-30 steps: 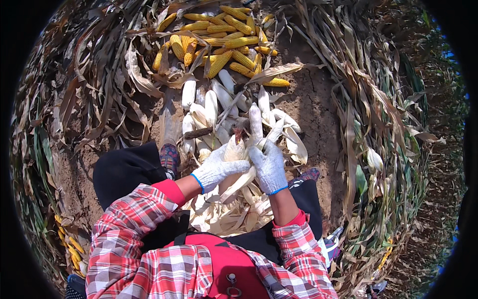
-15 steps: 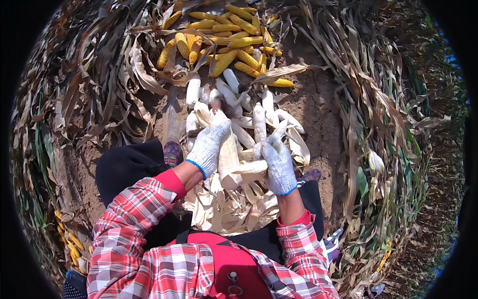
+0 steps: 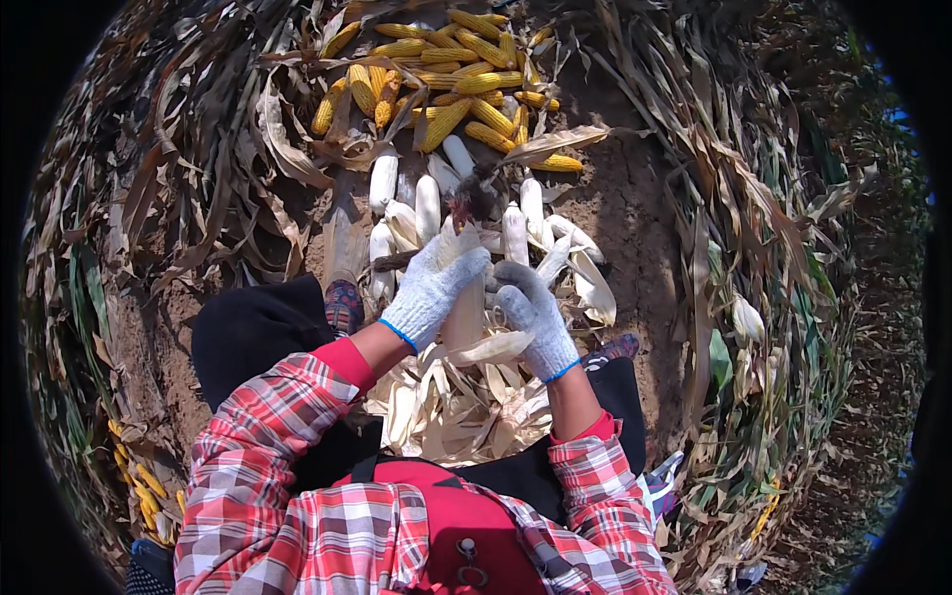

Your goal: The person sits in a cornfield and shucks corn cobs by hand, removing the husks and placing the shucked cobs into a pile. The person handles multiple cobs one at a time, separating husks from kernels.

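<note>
Noted as one ear of corn (image 3: pixel 464 319), sheathed in pale cream husk, dry in appearance. Topped by a dark reddish tuft of silk (image 3: pixel 460 208). Clasped around the upper part in the left hand (image 3: pixel 433 291), directed tip-first away from the body. Partly opened near the base, with one loose husk leaf (image 3: pixel 493 347) curling out toward the right. Largely covered otherwise.

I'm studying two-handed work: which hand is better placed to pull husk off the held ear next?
Probably the right hand: it is beside the corn ear, close to a peeled-back husk strip, while the left hand grips the ear.
</note>
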A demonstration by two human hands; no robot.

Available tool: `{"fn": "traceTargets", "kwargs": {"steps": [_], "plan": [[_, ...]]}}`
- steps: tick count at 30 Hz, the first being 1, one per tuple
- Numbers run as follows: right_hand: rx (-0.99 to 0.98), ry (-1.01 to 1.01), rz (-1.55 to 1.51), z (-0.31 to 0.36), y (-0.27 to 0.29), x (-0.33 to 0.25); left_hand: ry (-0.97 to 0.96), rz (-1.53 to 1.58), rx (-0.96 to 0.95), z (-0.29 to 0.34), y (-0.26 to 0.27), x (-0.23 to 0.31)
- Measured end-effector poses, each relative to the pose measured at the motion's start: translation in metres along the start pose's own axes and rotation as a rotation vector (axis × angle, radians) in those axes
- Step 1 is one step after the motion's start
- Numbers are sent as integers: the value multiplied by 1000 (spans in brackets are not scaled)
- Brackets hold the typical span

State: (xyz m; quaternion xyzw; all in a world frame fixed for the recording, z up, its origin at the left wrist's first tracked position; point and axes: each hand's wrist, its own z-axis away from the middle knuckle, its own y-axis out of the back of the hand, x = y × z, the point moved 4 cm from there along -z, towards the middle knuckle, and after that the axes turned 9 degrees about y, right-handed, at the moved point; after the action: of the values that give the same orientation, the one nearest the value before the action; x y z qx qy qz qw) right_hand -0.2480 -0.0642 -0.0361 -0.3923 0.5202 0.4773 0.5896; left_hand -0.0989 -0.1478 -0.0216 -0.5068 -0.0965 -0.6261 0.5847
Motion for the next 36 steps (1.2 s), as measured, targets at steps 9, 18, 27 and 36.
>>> {"fn": "traceTargets", "kwargs": {"steps": [9,18,27,36], "plan": [[-311,-180,221,23,-48,1,117,344,158,-13,17,14],[-356,-468,-122,32,-69,32,101,387,-21,-28,25,11],[-48,-366,-115,45,-57,2,91,232,55,2,5,-2],[-306,302,559,60,-80,11,140,-365,-44,11,-7,0]]}}
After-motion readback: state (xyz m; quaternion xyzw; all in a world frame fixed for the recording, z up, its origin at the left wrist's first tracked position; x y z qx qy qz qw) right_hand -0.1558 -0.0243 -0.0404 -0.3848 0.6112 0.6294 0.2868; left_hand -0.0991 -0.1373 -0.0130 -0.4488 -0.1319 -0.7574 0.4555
